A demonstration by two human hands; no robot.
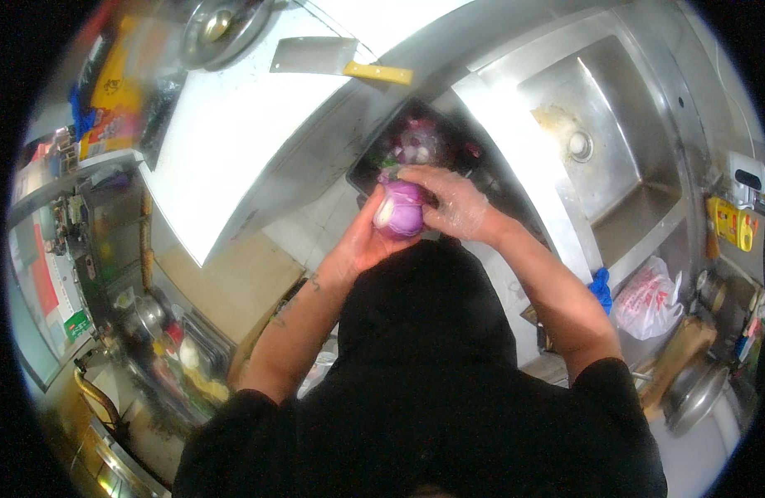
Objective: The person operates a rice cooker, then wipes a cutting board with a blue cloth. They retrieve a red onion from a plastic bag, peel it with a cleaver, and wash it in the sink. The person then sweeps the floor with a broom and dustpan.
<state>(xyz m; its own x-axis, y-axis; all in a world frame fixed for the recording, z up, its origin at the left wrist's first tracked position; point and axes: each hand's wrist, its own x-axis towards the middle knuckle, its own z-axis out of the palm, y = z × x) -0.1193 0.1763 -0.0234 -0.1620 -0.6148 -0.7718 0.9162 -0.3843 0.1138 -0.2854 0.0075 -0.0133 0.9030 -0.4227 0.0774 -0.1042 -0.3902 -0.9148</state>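
A red onion [400,211] with glossy purple layers and a pale patch on its side is held in front of my chest. My left hand [357,239] cups it from the left and below. My right hand [454,202], in a clear plastic glove, has its fingers on the top and right side of the onion. Below and beyond both hands stands a black bin [364,159]. Purple and pale onion scraps [417,142] lie inside it, with a bit of green near my fingers.
A cleaver [314,56] with a yellow handle lies on the white worktop [252,131], its handle over the edge. A metal bowl [199,40] sits further back. To the right are a steel sink [613,180] and a white plastic bag [647,305].
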